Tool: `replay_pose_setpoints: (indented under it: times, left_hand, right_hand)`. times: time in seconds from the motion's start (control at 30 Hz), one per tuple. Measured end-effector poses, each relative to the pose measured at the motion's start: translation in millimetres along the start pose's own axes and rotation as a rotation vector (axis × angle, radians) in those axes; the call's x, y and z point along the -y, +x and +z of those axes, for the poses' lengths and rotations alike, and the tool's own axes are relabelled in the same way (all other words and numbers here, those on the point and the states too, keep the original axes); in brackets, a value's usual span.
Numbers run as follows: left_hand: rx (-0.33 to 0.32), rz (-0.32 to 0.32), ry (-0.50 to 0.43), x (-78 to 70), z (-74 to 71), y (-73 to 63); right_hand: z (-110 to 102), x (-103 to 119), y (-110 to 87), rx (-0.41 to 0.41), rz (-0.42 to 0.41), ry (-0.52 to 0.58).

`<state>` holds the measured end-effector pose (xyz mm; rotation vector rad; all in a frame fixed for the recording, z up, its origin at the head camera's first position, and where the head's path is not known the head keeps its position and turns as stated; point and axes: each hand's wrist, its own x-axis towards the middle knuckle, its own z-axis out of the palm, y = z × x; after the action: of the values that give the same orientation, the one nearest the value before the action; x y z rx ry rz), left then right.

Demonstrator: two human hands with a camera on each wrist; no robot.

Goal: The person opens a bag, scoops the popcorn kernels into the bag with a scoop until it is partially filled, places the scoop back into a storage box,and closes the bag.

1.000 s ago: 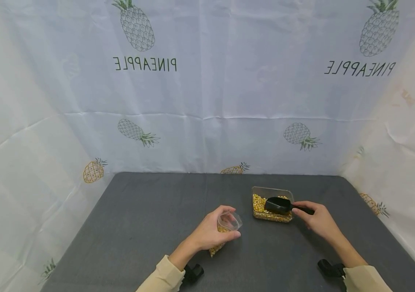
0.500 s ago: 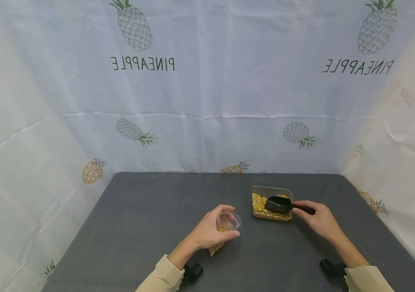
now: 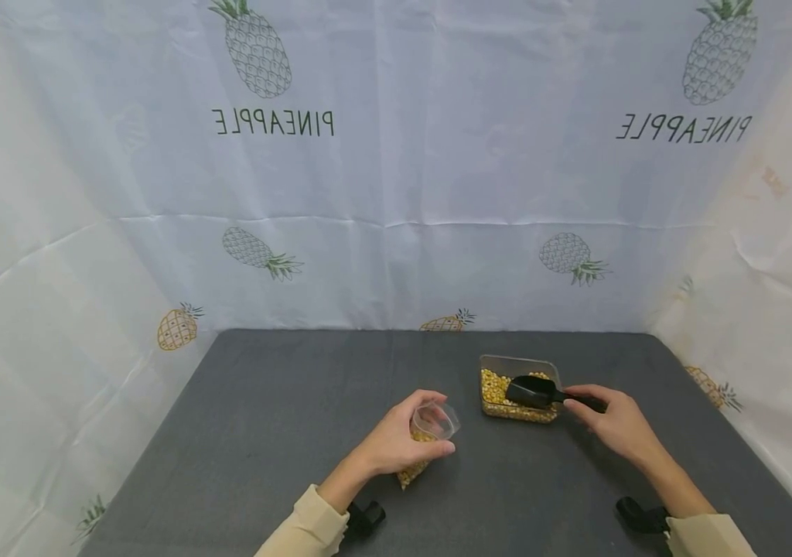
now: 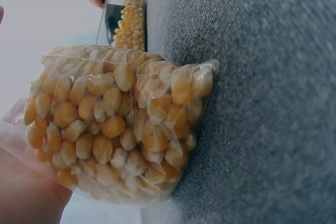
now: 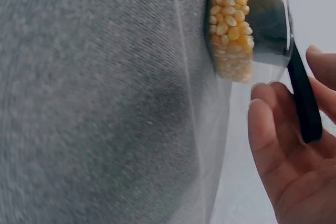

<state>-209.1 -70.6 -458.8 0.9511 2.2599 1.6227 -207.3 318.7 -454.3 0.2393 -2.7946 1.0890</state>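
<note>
My left hand (image 3: 403, 441) curls round the upper part of a clear plastic bag of corn kernels (image 4: 110, 124). The bag's bottom rests on the table, and its round mouth faces up between thumb and fingers. To the right is a clear rectangular container (image 3: 517, 362) partly filled with yellow corn kernels (image 5: 228, 14). A black scoop (image 3: 531, 391) lies in that container, its handle (image 5: 303, 98) sticking out over the rim. My right hand (image 3: 622, 425) is around the handle with its fingers loose; the right wrist view shows gaps between fingertips and handle.
A dark grey table (image 3: 285, 418) lies under everything. Pale pineapple-print cloth (image 3: 389, 170) hangs behind it and along both sides. Black wrist straps (image 3: 364, 520) show near both cuffs.
My right hand has loosened and slid slightly right along the scoop handle. The scoop stays in the container. The left hand and the bag have hardly moved.
</note>
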Motion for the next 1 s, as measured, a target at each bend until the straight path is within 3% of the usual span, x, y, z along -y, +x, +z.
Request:
replay_pose_setpoints:
  times: [0.2,0.37,0.53,0.73,0.87,1.0]
  left_hand:
    - [0.01,0.004,0.0,1.3,-1.5,-0.1]
    - [0.028,0.016,0.0,3.7,-2.9,-0.2]
    - [0.057,0.031,-0.024,5.9,-5.1,0.4]
    - [0.07,0.093,-0.084,10.1,-6.4,1.0]
    - [0.05,0.133,-0.124,10.9,-6.0,2.8]
    - [0.007,0.107,-0.138,9.5,-5.8,4.7]
  right_hand:
    - [-7,6,-5.2,-0.075,-0.059,-0.121]
    - [-12,15,-8.9,-0.098,-0.071,-0.141]
    - [-13,25,-10.7,-0.208,-0.161,-0.171]
    - [-5,42,-13.1,-0.337,-0.32,-0.102]
    - [2,52,-13.9,-0.344,-0.391,-0.068]
    - [10,58,-15.4,-0.323,-0.418,-0.045]
